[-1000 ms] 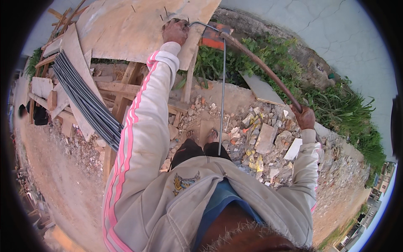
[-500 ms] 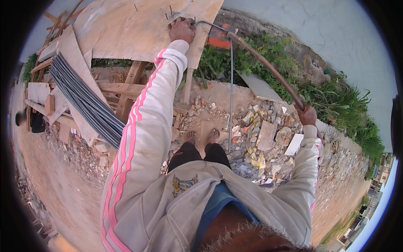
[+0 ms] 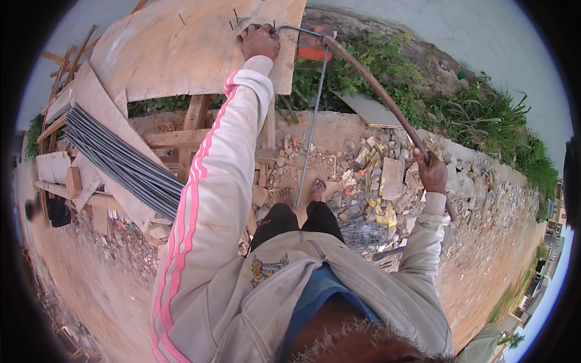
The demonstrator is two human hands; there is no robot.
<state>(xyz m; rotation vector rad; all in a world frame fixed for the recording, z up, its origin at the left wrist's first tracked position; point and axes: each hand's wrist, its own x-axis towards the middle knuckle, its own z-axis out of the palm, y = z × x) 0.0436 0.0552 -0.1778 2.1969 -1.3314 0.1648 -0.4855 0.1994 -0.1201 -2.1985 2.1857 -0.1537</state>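
At the right edge of a plywood board [image 3: 181, 54], my left hand [image 3: 259, 42] is closed over the end of a thin grey steel rod [image 3: 311, 127]. The rod leaves the fingers to the right, then bends sharply and runs down toward my feet. Its part under the hand is hidden. My right hand [image 3: 431, 172] is wrapped around the lower part of a long, brown, curved metal bending bar [image 3: 387, 100]. The bar's far end meets the rod at the bend. Several nails [image 3: 235, 17] stand up from the board beside my left hand.
A bundle of grey steel rods [image 3: 121, 160] lies on planks at the left. Broken rubble [image 3: 363, 181] covers the ground around my feet, with tangled wire [image 3: 363, 233] at the right. Plants [image 3: 484, 115] grow along a pale wall [image 3: 502, 48]; a flat panel [image 3: 369, 110] lies by them.
My right hand has come slightly closer to me and left with the bar. The rod's long free part has swung left, toward my feet. My left hand stays in place on the board.
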